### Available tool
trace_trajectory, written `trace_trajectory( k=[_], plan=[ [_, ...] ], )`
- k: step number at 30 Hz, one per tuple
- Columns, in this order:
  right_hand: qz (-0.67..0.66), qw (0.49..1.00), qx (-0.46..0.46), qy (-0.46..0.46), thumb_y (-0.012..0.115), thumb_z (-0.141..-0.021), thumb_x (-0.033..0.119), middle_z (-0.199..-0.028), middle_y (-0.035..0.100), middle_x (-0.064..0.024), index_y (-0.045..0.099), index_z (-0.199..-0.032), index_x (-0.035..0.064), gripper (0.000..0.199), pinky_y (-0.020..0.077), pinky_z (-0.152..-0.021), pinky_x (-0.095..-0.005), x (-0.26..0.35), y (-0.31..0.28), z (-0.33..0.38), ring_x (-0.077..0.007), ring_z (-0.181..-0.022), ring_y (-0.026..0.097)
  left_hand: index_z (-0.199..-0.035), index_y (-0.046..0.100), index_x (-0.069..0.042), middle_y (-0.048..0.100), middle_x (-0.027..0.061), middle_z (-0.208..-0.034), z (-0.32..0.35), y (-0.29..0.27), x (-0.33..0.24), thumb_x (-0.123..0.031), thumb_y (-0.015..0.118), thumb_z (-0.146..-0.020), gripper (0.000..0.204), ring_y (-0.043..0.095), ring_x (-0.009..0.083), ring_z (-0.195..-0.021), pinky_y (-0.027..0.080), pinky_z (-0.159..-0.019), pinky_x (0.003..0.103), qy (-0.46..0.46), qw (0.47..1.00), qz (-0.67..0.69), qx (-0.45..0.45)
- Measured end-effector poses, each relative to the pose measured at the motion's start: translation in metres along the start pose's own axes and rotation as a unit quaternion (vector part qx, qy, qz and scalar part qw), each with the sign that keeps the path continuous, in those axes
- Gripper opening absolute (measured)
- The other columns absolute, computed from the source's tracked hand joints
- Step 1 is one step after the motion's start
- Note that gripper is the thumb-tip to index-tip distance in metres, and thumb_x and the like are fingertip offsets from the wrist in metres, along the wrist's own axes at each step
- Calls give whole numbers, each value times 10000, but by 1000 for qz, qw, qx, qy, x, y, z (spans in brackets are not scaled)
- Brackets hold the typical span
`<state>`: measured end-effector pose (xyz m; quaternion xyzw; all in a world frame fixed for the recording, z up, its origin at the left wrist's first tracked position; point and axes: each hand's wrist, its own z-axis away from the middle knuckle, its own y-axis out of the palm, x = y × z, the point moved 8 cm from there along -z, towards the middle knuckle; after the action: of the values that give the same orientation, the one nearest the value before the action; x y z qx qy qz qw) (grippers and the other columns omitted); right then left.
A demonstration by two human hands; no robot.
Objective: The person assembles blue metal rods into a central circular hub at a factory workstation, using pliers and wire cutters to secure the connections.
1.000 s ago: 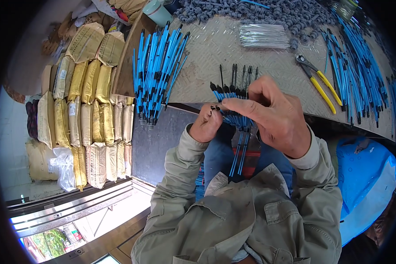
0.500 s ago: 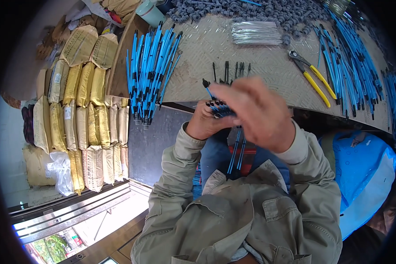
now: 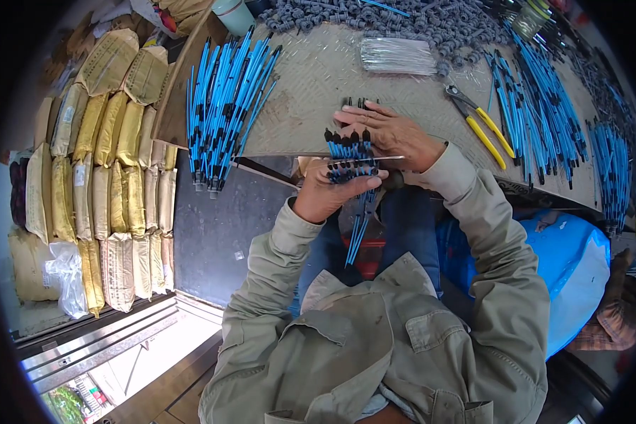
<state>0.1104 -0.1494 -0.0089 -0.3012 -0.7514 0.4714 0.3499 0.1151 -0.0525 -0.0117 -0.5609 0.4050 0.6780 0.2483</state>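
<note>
My left hand (image 3: 323,191) is closed around a bundle of thin blue rods with black tips (image 3: 350,172), just in front of the table edge. Its thumb presses across the bundle, and the rods' blue ends hang down toward my lap. My right hand (image 3: 392,138) lies palm down at the table's near edge, fingers stretched out and pointing left. It partly covers a few dark-tipped pieces (image 3: 353,104), whose ends show beyond the fingers. A thin pale strip shows between the hands; I cannot tell what it is.
A pile of blue rods (image 3: 226,106) lies at the table's left, and another (image 3: 540,106) at the right. Yellow-handled pliers (image 3: 482,127) rest near the right pile. Behind are a clear-wrapped bundle of silvery wires (image 3: 398,56) and many grey fittings (image 3: 403,20). Stacked sacks (image 3: 113,184) stand left.
My right hand has come away from the bundle and settled flat on the table edge, beyond it. The left hand still grips the rods, whose black tips now show. The view has shifted slightly.
</note>
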Motion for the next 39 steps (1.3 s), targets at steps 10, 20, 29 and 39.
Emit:
trace_trajectory(
  k=[10, 20, 29, 39],
  plan=[
    [59, 961, -158, 218, 586, -831, 197, -1042, 629, -98, 634, -1018, 94, 218, 477, -810, -340, -126, -88, -7, -304, -996, 580, -970, 665, 20, 681, 84, -923, -15, 0, -19, -51, 667, -818, 168, 626, 120, -859, 497, -777, 257, 39, 998, 13, 49],
    [148, 946, -111, 267, 608, -781, 162, -833, 577, -71, 618, -797, 97, 68, 470, -684, -379, -164, -89, -17, -275, -813, 587, -892, 652, 30, 676, 136, -906, -20, -1, -18, -45, 677, -800, 121, 650, 203, -875, 523, -785, 341, 16, 999, 7, 49],
    [-384, 847, -304, 205, 601, -838, 26, -833, 581, -89, 584, -842, 5, 27, 458, -602, -256, -61, -123, 17, -181, -715, 598, -913, 663, 28, 671, 83, -897, -19, 1, -20, -43, 667, -817, 120, 634, 151, -875, 503, -771, 284, 1, 999, 13, 51],
    [-23, 932, -314, 181, 663, -733, -39, -762, 518, -83, 664, -952, 47, 236, 400, -523, -261, 26, -126, 37, -184, -643, 531, -858, 644, 23, 650, 77, -886, -21, 2, -20, -38, 667, -819, 76, 638, 191, -906, 510, -775, 325, 8, 999, 23, 34]
  ],
)
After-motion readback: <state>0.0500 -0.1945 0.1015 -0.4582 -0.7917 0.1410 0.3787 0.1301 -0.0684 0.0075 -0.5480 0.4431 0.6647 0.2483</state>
